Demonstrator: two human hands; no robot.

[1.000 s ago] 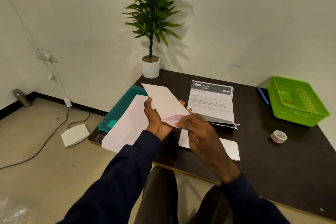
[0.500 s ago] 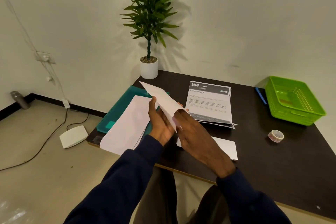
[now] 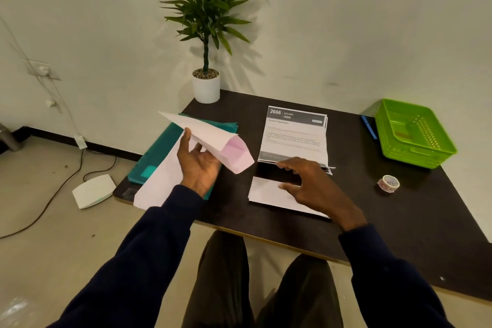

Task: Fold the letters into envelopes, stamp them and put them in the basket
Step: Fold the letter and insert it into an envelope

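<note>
Left grip [image 3: 199, 165] round the open envelope [image 3: 213, 138], right hand [image 3: 316, 189] over folded letter [image 3: 266, 193]

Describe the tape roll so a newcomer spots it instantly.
On the dark table, find the green basket at the far right. The tape roll lies just in front of it, toward the near edge. It is a small pale patterned ring, unlike the flat papers.

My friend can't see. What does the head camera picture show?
A person's left hand holds an open envelope above a dark table, while the right hand hovers over a folded letter. Printed pages, a tape roll and a green basket lie farther right.
</note>
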